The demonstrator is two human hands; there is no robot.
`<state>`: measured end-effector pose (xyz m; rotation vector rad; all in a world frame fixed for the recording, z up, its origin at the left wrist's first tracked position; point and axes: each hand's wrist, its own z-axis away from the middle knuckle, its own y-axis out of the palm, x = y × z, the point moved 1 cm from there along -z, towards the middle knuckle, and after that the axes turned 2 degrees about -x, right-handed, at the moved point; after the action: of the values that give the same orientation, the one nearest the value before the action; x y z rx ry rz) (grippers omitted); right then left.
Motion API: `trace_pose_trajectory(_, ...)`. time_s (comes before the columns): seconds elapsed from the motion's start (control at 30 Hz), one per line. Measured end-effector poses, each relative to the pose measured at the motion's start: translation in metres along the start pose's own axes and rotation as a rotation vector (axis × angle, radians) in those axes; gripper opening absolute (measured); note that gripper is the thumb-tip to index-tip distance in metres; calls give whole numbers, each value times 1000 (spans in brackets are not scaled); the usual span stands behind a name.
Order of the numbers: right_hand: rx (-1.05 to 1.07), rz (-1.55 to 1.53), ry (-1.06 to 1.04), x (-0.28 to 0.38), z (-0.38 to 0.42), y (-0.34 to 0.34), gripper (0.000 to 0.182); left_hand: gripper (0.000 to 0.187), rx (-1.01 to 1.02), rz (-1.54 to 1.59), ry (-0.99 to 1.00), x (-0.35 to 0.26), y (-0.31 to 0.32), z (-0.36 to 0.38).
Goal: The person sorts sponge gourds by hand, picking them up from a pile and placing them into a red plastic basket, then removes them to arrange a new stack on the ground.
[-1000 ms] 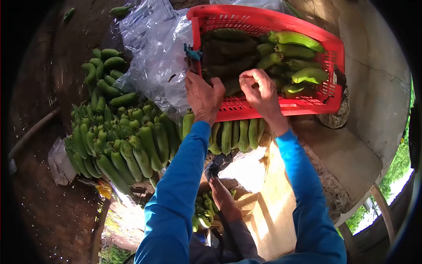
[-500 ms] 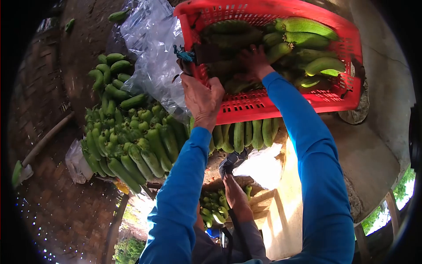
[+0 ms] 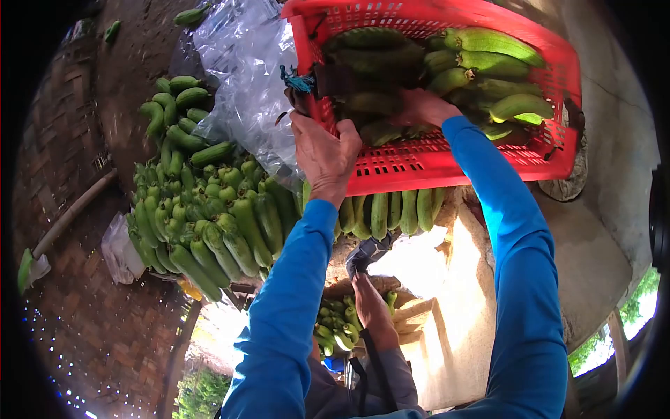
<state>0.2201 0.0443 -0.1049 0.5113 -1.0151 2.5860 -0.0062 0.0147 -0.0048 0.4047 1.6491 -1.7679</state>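
Note:
A red plastic crate (image 3: 398, 183) with slotted walls, tilted in view, holds several long green gourds (image 3: 497, 64) that look like cucumbers or luffas. My left hand (image 3: 324, 153) is wrapped round the crate's left end, beside a blue-green tie (image 3: 298, 81) knotted there. Inside the crate is my right hand (image 3: 429, 108), reaching in over the near wall. Its fingers sink into shadow among the darker gourds, so their grip is hidden. A large stack of the same gourds (image 3: 209, 209) lies to the left, partly beside clear plastic sheeting (image 3: 241, 84).
Below the crate, a row of gourds (image 3: 391, 211) lines up near my foot (image 3: 366, 255). More gourds (image 3: 338, 325) sit lower down, near my legs. A woven wall (image 3: 105, 335) runs along the left. Pale concrete (image 3: 593, 244) lies to the right.
My right hand has shifted slightly right and down inside the crate; its spread fingers are now lost in shadow. The crate and my left hand appear slightly farther right.

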Motion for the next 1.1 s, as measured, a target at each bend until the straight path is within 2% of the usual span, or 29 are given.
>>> trace_pose_trajectory(0.07, 218, 202, 46, 3, -5, -10, 85, 68, -14, -11, 15, 2, 1, 0)
trace_pose_trajectory(0.1, 221, 201, 41, -3, -3, -9, 85, 68, 3, 2, 2, 0, -1, 0)
trace_pose_trajectory(0.17, -365, 367, -323, -21, 5, -14, 79, 68, 19, 15, -15, 0, -1, -1)
trace_pose_trajectory(0.23, -422, 414, -316, -16, -5, -25, 77, 60, -24, 22, -8, 1, 1, 1)
trace_pose_trajectory(0.37, -614, 540, -314, -8, -29, -23, 71, 65, -24, -11, 27, 1, 0, 0)
trace_pose_trajectory(0.4, -478, 480, -262, -4, -36, -17, 75, 65, -9, -5, 5, 0, -1, 0)
trace_pose_trajectory(0.5, -454, 387, -215, 2, -46, -10, 79, 62, -21, -39, -7, -1, 1, 1)
trace_pose_trajectory(0.63, -433, 305, -303, -4, -49, -16, 85, 56, -55, 31, 29, 0, 1, 1)
trace_pose_trajectory(0.73, -487, 374, -309, -3, -53, -20, 92, 56, -98, 35, 64, 0, 1, 3)
trace_pose_trajectory(0.9, -258, 534, -118, 26, -56, -27, 106, 56, -22, 45, -30, -3, -1, 1)
trace_pose_trajectory(1.03, -337, 630, -94, 31, -56, -14, 107, 56, 3, 41, -26, -5, -2, 0)
trace_pose_trajectory(1.1, -306, 648, -70, 33, -58, -14, 107, 55, 2, 46, -21, -5, -3, 0)
